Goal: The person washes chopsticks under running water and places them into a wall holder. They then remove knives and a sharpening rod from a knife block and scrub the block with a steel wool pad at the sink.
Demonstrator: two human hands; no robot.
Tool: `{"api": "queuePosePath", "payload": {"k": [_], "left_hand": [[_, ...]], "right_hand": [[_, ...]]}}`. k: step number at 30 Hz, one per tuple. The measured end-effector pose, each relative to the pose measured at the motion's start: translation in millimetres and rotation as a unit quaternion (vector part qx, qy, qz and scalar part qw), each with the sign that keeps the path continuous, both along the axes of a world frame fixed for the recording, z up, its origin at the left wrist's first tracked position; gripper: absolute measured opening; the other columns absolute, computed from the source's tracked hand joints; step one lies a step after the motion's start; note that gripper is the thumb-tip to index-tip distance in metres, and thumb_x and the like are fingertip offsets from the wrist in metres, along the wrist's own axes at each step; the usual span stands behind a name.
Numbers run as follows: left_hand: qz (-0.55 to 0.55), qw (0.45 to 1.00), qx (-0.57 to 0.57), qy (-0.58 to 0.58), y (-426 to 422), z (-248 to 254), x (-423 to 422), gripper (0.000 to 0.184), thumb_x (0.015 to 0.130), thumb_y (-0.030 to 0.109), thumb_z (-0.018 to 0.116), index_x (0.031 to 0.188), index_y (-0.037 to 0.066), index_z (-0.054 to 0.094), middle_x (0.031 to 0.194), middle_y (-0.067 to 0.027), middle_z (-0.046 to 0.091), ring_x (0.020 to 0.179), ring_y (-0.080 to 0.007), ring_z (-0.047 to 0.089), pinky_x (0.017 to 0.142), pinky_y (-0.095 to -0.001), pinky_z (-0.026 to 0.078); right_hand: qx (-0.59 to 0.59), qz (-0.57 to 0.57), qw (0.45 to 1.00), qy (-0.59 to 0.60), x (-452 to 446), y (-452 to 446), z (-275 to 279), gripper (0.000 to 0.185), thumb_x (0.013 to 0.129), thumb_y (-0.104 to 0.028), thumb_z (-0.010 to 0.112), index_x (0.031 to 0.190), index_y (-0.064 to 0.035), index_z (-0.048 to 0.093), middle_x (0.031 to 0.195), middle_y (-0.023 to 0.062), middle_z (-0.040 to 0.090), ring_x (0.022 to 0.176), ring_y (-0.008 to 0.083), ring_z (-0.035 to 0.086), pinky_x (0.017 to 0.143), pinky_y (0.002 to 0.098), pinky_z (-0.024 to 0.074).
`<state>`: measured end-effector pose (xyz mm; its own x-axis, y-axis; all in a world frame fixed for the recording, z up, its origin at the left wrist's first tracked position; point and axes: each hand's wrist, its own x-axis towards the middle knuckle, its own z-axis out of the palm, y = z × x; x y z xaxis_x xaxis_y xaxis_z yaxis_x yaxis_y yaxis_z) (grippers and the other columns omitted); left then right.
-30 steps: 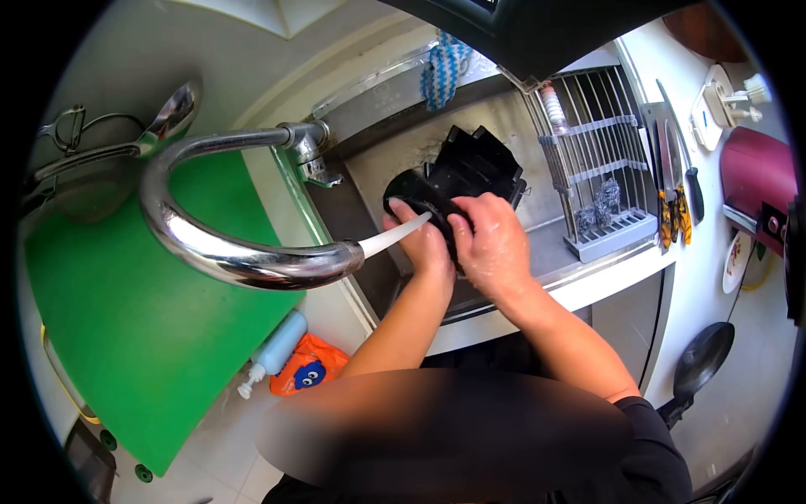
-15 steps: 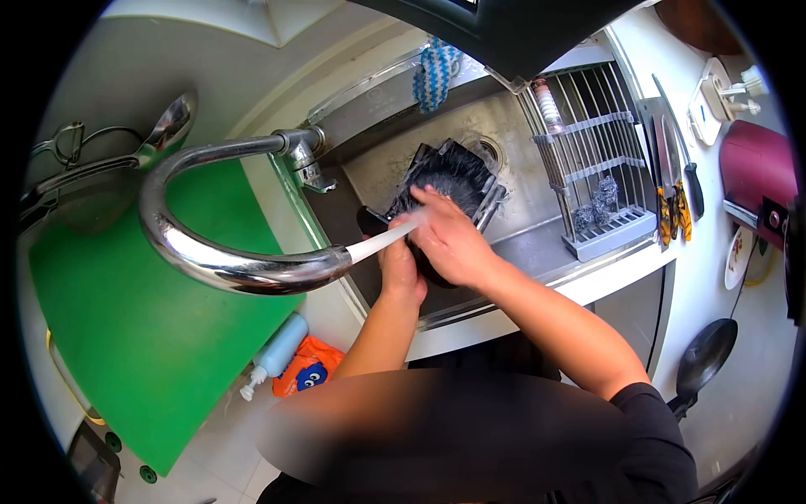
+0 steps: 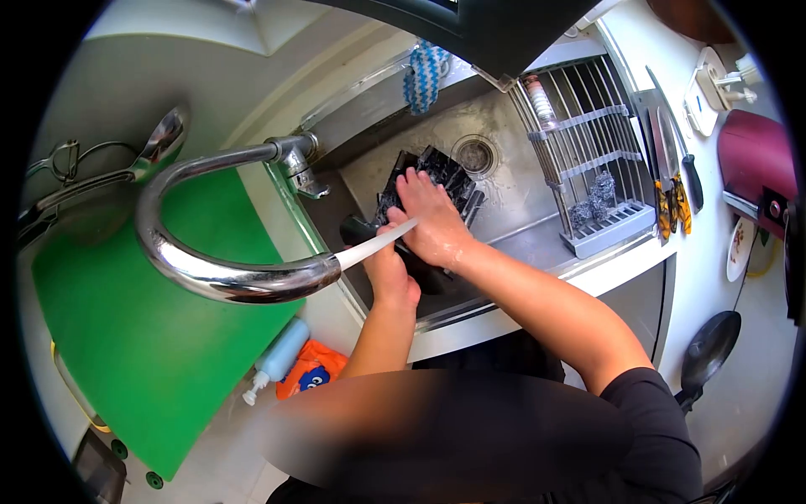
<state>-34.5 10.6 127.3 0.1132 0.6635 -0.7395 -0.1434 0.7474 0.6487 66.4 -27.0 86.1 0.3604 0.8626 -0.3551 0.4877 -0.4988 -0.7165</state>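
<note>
In the sink (image 3: 525, 197), a wet black ridged piece (image 3: 455, 178) with slatted edges lies tilted under my hands. I cannot tell its exact kind. My left hand (image 3: 391, 275) grips its near side, though part of those fingers is hidden behind the water and my other hand. My right hand (image 3: 432, 225) lies flat across the piece with fingers stretched out, wet from the flow. A stream of water (image 3: 378, 244) runs from the curved chrome faucet (image 3: 239, 279) onto my hands. Below them, a dark rounded part shows in shadow.
A wire rack (image 3: 579, 134) with steel wool (image 3: 598, 200) stands right of the drain (image 3: 475, 156). Knives (image 3: 669, 168) lie on the right counter. A blue-white cloth (image 3: 426, 77) hangs behind the sink. At left are a green board (image 3: 168, 336) and a blue pump bottle (image 3: 283, 349).
The black piece has shifted left and turned, uncovering the drain. My right hand has slid up and left over it with its fingers flatter. My left hand has moved slightly left.
</note>
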Motion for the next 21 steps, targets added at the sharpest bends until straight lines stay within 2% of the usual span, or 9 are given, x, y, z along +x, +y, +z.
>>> {"api": "queuePosePath", "payload": {"k": [4,9,11,13,14,15,17,20,21], "left_hand": [[-0.011,1.000,0.020,0.021,-7.2,11.1,6.1,0.079,0.092,0.006,0.073,0.154,0.015,0.025,0.134,-0.0136,0.055,0.120,-0.0280,0.061,0.101,-0.0450,0.057],[0.038,0.997,0.040,0.058,-16.1,19.4,14.7,0.076,0.090,0.004,0.070,0.151,0.013,0.025,0.134,-0.0130,0.053,0.120,-0.0270,0.060,0.101,-0.0457,0.056],[0.050,0.998,0.012,0.040,-15.5,17.7,17.8,0.075,0.090,0.004,0.070,0.150,0.013,0.025,0.134,-0.0128,0.053,0.119,-0.0266,0.061,0.101,-0.0461,0.056],[0.025,0.999,0.025,0.036,-10.8,12.4,22.0,0.055,0.091,0.008,0.069,0.138,0.009,0.042,0.125,-0.0110,0.060,0.112,-0.0258,0.064,0.099,-0.0439,0.057],[0.024,0.999,0.024,0.034,-7.1,12.6,24.6,0.055,0.091,0.008,0.069,0.138,0.009,0.042,0.125,-0.0110,0.060,0.112,-0.0258,0.064,0.099,-0.0439,0.057],[0.028,0.999,-0.019,0.006,-1.4,18.6,29.3,0.043,0.091,0.010,0.069,0.130,0.007,0.050,0.119,-0.0100,0.063,0.108,-0.0261,0.066,0.097,-0.0424,0.057],[0.023,0.996,-0.079,-0.031,6.6,10.3,31.0,0.022,0.096,0.021,0.062,0.111,0.005,0.065,0.110,-0.0095,0.070,0.101,-0.0276,0.070,0.094,-0.0404,0.058],[-0.006,0.978,-0.159,-0.135,12.7,5.2,29.9,0.030,0.092,0.021,0.068,0.117,0.004,0.062,0.116,-0.0071,0.067,0.109,-0.0257,0.066,0.096,-0.0386,0.054],[-0.022,0.976,-0.184,-0.114,17.4,6.5,34.1,0.035,0.092,0.032,0.066,0.117,0.007,0.062,0.119,-0.0088,0.068,0.107,-0.0275,0.066,0.096,-0.0421,0.054]], "right_hand": [[-0.011,0.031,0.996,-0.081,27.1,-5.3,15.0,0.078,0.105,-0.054,0.048,0.161,-0.0010,0.035,0.167,0.0288,0.030,0.157,0.0438,0.027,0.127,0.0543,0.0225],[-0.083,-0.101,0.986,-0.106,62.9,-4.0,-24.1,0.083,0.104,-0.056,0.048,0.160,0.0038,0.035,0.165,0.0312,0.032,0.156,0.0434,0.028,0.128,0.0513,0.0217],[-0.049,-0.023,0.995,-0.086,59.5,-14.2,-4.7,0.082,0.106,-0.054,0.047,0.160,0.0061,0.033,0.166,0.0307,0.031,0.157,0.0431,0.027,0.128,0.0524,0.0208],[0.050,0.009,0.997,-0.054,40.2,-32.9,-5.4,0.069,0.109,-0.042,0.047,0.160,0.0037,0.036,0.167,0.0273,0.033,0.157,0.0411,0.028,0.128,0.0532,0.0195],[0.106,0.025,0.994,-0.027,34.6,-43.2,-4.5,0.064,0.110,-0.037,0.048,0.160,0.0017,0.037,0.167,0.0252,0.034,0.158,0.0398,0.028,0.128,0.0535,0.0187],[0.126,-0.002,0.990,0.058,33.8,-50.0,9.1,0.053,0.111,-0.029,0.048,0.156,-0.0022,0.048,0.165,0.0208,0.040,0.158,0.0370,0.029,0.128,0.0540,0.0184],[0.142,-0.014,0.986,0.084,39.8,-65.1,18.7,0.049,0.110,-0.029,0.050,0.151,-0.0025,0.053,0.163,0.0205,0.044,0.157,0.0363,0.031,0.128,0.0544,0.0188],[0.175,-0.049,0.977,0.109,38.6,-87.2,36.5,0.037,0.106,-0.024,0.056,0.136,-0.0024,0.067,0.153,0.0194,0.056,0.152,0.0368,0.039,0.126,0.0525,0.0251],[0.181,-0.120,0.970,0.112,34.9,-95.8,39.3,0.034,0.104,-0.021,0.059,0.131,-0.0027,0.068,0.150,0.0193,0.058,0.149,0.0374,0.042,0.124,0.0507,0.0291]]}}
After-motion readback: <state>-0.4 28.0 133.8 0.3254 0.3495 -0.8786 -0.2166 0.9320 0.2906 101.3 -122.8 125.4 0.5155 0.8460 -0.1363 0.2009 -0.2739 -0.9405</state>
